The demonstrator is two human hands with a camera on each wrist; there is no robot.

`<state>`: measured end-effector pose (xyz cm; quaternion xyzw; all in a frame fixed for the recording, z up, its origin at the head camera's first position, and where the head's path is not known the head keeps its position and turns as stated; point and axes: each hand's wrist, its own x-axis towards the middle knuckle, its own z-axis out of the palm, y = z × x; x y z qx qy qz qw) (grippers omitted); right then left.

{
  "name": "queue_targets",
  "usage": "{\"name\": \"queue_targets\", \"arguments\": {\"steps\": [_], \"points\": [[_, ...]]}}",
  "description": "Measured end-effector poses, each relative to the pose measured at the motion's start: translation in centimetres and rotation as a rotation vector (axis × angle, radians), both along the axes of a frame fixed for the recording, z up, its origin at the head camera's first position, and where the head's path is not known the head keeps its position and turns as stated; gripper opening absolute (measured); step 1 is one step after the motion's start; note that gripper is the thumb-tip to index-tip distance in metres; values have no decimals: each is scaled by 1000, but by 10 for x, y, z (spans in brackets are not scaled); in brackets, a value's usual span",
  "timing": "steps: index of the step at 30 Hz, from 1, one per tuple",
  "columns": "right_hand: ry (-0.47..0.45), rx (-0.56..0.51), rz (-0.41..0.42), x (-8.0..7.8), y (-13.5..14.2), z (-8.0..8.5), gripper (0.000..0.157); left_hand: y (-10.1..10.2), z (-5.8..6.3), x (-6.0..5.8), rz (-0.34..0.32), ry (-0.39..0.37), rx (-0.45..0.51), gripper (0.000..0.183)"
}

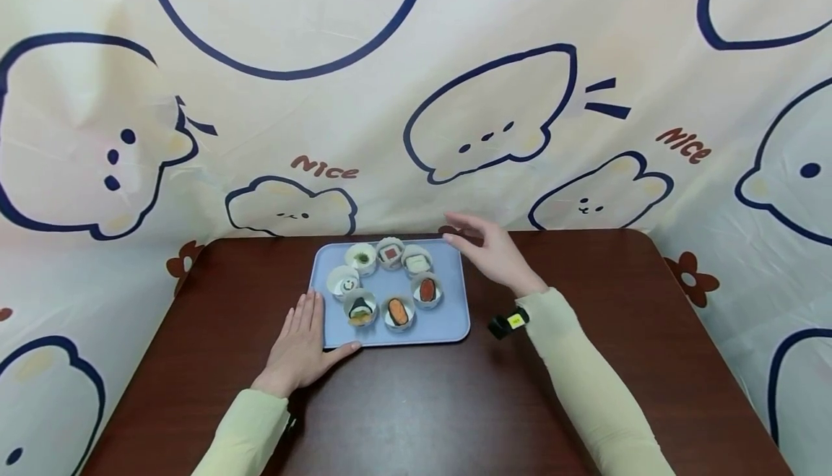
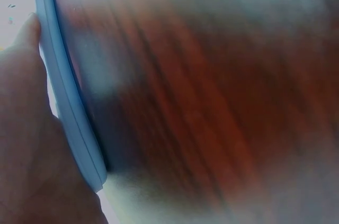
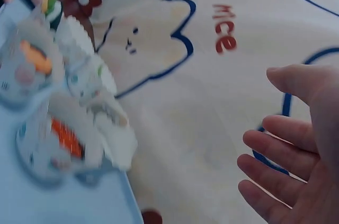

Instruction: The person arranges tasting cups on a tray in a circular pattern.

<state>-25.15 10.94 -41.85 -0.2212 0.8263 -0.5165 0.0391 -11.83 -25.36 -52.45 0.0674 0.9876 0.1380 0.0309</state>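
A light blue tray (image 1: 448,324) lies on the table with several paper cups on it, arranged in a ring. Each cup holds a small sushi-like piece, among them an orange-topped one (image 1: 398,312) and a red-topped one (image 1: 427,290). My left hand (image 1: 295,349) touches the tray's near left corner, its fingers straight along the left side and the thumb at the front edge. Beside the far right corner is my right hand (image 1: 490,253), fingers loosely bent and holding nothing. In the right wrist view that hand (image 3: 291,150) appears apart from the tray.
The dark brown table (image 1: 390,418) meets a cream cloth backdrop (image 1: 390,122) printed with cartoon animals, behind and at both sides. A black wrist device with a yellow label (image 1: 516,319) sits at my right sleeve (image 1: 578,360).
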Motion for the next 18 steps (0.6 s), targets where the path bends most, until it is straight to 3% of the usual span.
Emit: {"name": "queue_targets", "arguments": {"steps": [8, 18], "points": [[25, -2, -69, 2, 35, -10, 57, -5, -1, -3, -12, 10, -16, 126], [19, -4, -77, 3, 44, -16, 58, -7, -2, -6, -31, 20, -30, 118]]}}
